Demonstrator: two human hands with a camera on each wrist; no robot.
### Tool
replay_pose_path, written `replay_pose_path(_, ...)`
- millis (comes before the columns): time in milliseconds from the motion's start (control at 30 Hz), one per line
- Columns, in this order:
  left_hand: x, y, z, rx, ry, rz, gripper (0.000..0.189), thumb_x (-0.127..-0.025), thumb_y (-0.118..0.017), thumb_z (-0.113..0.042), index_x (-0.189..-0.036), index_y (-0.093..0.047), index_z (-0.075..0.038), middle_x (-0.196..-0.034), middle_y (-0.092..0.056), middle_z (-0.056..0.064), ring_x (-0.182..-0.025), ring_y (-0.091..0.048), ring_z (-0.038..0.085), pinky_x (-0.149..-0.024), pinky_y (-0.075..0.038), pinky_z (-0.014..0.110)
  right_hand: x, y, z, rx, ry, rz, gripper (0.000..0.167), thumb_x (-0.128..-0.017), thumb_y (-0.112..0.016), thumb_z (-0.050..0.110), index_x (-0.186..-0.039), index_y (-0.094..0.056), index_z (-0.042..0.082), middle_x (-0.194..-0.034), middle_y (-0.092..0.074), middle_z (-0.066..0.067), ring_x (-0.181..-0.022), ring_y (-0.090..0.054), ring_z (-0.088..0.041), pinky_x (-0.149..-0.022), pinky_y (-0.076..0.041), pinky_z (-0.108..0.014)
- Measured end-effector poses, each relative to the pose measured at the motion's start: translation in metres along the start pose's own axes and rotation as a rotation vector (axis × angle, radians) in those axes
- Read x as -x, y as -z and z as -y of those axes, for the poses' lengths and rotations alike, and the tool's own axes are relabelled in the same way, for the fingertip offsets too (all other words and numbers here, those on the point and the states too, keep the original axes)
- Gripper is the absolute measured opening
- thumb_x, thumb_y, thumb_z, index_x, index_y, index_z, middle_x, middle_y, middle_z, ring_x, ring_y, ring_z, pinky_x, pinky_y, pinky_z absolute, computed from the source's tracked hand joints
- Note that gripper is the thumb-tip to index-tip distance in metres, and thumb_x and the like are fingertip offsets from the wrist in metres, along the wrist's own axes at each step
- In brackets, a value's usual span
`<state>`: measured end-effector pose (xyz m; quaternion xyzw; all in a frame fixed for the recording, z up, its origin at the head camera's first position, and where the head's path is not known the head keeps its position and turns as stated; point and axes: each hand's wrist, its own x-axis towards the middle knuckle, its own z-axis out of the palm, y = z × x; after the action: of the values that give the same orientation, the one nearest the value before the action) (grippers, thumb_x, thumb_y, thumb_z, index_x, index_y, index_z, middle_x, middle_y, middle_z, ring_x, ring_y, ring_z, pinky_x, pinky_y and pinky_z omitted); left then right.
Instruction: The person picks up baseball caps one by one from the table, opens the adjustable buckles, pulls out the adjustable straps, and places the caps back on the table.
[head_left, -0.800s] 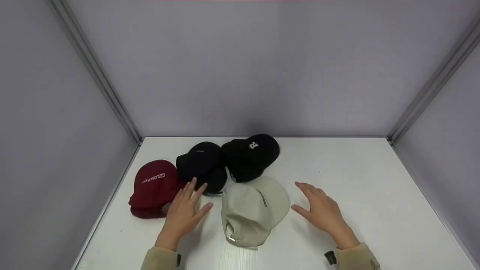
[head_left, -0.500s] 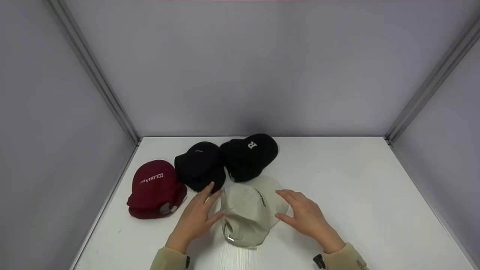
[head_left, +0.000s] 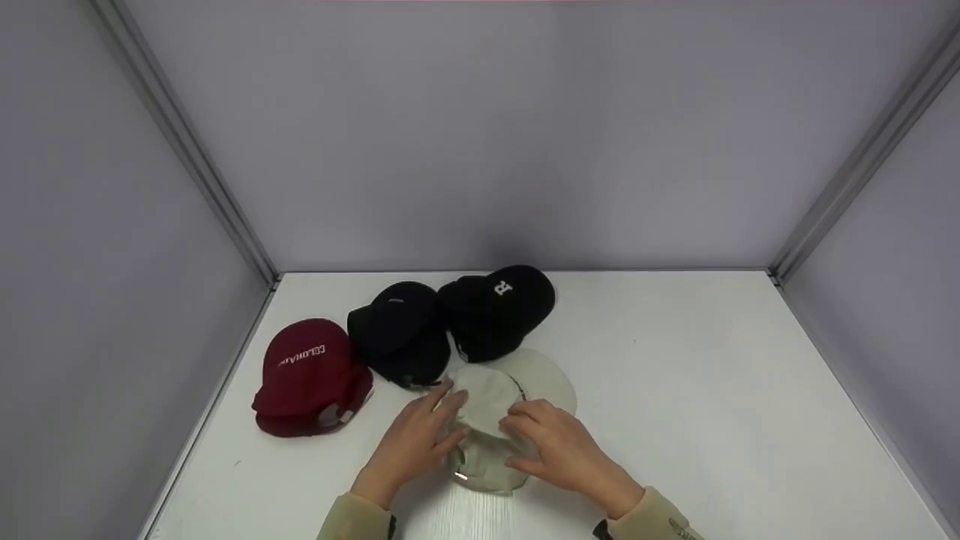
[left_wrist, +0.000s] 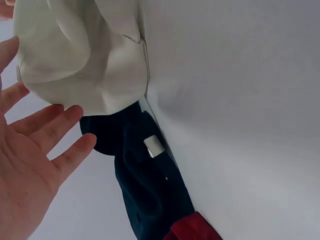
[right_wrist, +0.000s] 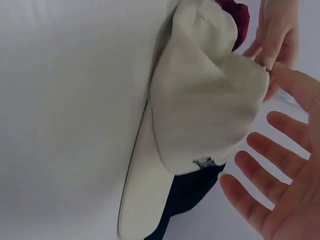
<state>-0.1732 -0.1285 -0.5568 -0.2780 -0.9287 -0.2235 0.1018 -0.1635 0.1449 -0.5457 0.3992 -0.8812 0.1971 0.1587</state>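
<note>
A cream baseball cap (head_left: 487, 394) lies on the white table in front of me, its brim toward the back right. My left hand (head_left: 411, 448) is at its left side, with spread fingers against or close to the fabric in the left wrist view. On the cap's other side is my right hand (head_left: 562, 454); its fingers (right_wrist: 267, 170) are spread and slightly bent at the cloth in the right wrist view. Contact of each fingertip is hard to make out. Dark lettering (right_wrist: 204, 162) shows on the cap's front. The hands hide part of the crown.
Behind the cream cap lie a black cap (head_left: 401, 330) and another black cap with a white R (head_left: 491, 319). A red cap (head_left: 307, 382) with white lettering sits at the left. Grey panels (head_left: 525, 135) wall the table (head_left: 712, 375) at the back and sides.
Both hands have moved inward, the left from near the red and black caps, the right from beyond the brim, to the cream cap. Its crown now looks raised or reshaped.
</note>
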Motion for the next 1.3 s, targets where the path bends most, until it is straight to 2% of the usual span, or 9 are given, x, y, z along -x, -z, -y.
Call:
replay_pose_path(167,-0.001,-0.003,-0.002,-0.02,-0.024,0.001,0.047,-0.095,-0.066,-0.035,-0.137,-0.054,-0.016,-0.136,-0.053,0.013,-0.109,-0.059,0.034,-0.093,-0.047,0.05,-0.005,-0.007,0.003,0.075,0.045,-0.005,0.042,-0.073,-0.086,0.039,-0.104,-0.068,0.019,-0.116,-0.059,0.0,-0.104,-0.056,-0.018,-0.071,-0.049,-0.034)
replay_pose_path(267,-0.002,-0.005,-0.002,-0.039,-0.047,-0.016,0.043,-0.095,-0.066,-0.033,-0.134,-0.056,-0.016,-0.132,-0.056,0.012,-0.105,-0.061,0.033,-0.091,-0.048,0.048,-0.007,-0.009,0.004,0.117,0.057,-0.019,0.038,-0.071,-0.087,0.037,-0.099,-0.068,0.019,-0.113,-0.059,0.0,-0.1,-0.056,-0.018,-0.069,-0.049,-0.034)
replay_pose_path(567,-0.009,-0.009,-0.005,-0.094,-0.146,-0.132,0.032,-0.093,-0.067,-0.035,-0.119,-0.062,-0.017,-0.112,-0.061,0.005,-0.088,-0.064,0.023,-0.085,-0.051,0.043,-0.011,-0.015,0.004,0.196,0.036,-0.114,0.023,-0.074,-0.084,0.026,-0.088,-0.067,0.02,-0.101,-0.059,0.004,-0.089,-0.057,-0.015,-0.065,-0.048,-0.032)
replay_pose_path(733,-0.015,-0.006,-0.011,-0.111,-0.173,-0.181,0.028,-0.093,-0.067,-0.036,-0.112,-0.065,-0.016,-0.102,-0.059,0.0,-0.073,-0.06,0.017,-0.075,-0.052,0.04,-0.012,-0.012,0.002,0.192,0.001,-0.144,0.012,-0.079,-0.079,0.022,-0.085,-0.069,0.019,-0.097,-0.062,0.005,-0.085,-0.059,-0.014,-0.061,-0.047,-0.032)
replay_pose_path(800,-0.017,-0.004,-0.014,-0.082,-0.169,-0.184,0.028,-0.093,-0.067,-0.035,-0.113,-0.066,-0.015,-0.102,-0.06,0.0,-0.075,-0.061,0.017,-0.073,-0.052,0.04,-0.012,-0.008,0.0,0.173,-0.02,-0.152,0.009,-0.082,-0.078,0.021,-0.086,-0.07,0.018,-0.097,-0.063,0.005,-0.086,-0.059,-0.014,-0.061,-0.047,-0.032)
replay_pose_path(933,-0.02,0.004,-0.018,0.019,-0.139,-0.178,0.035,-0.095,-0.066,-0.032,-0.123,-0.064,-0.013,-0.11,-0.065,0.002,-0.09,-0.066,0.02,-0.078,-0.053,0.043,-0.013,0.003,-0.007,0.117,-0.071,-0.191,0.004,-0.088,-0.073,0.02,-0.089,-0.071,0.016,-0.098,-0.064,0.005,-0.084,-0.06,-0.015,-0.065,-0.051,-0.033)
replay_pose_path(1100,-0.02,0.013,-0.023,0.138,-0.097,-0.143,0.049,-0.097,-0.063,-0.03,-0.14,-0.05,-0.011,-0.117,-0.066,0.005,-0.101,-0.065,0.02,-0.086,-0.05,0.047,-0.016,0.021,-0.018,0.031,-0.169,-0.261,0.004,-0.091,-0.07,0.02,-0.091,-0.07,0.016,-0.099,-0.066,0.006,-0.086,-0.061,-0.015,-0.066,-0.053,-0.034)
replay_pose_path(1200,-0.02,0.015,-0.024,0.147,-0.081,-0.138,0.057,-0.098,-0.062,-0.032,-0.147,-0.04,-0.01,-0.119,-0.066,0.006,-0.1,-0.065,0.02,-0.088,-0.049,0.046,-0.018,0.031,-0.026,-0.083,-0.246,-0.27,0.004,-0.094,-0.067,0.02,-0.092,-0.069,0.018,-0.099,-0.065,0.008,-0.088,-0.061,-0.012,-0.066,-0.053,-0.031)
replay_pose_path(1300,-0.021,0.017,-0.025,0.124,-0.084,-0.155,0.06,-0.098,-0.062,-0.034,-0.147,-0.039,-0.009,-0.119,-0.066,0.005,-0.1,-0.064,0.019,-0.089,-0.048,0.045,-0.021,0.041,-0.034,-0.27,-0.315,-0.262,0.004,-0.096,-0.065,0.017,-0.095,-0.069,0.017,-0.098,-0.065,0.008,-0.088,-0.06,-0.011,-0.064,-0.052,-0.029)
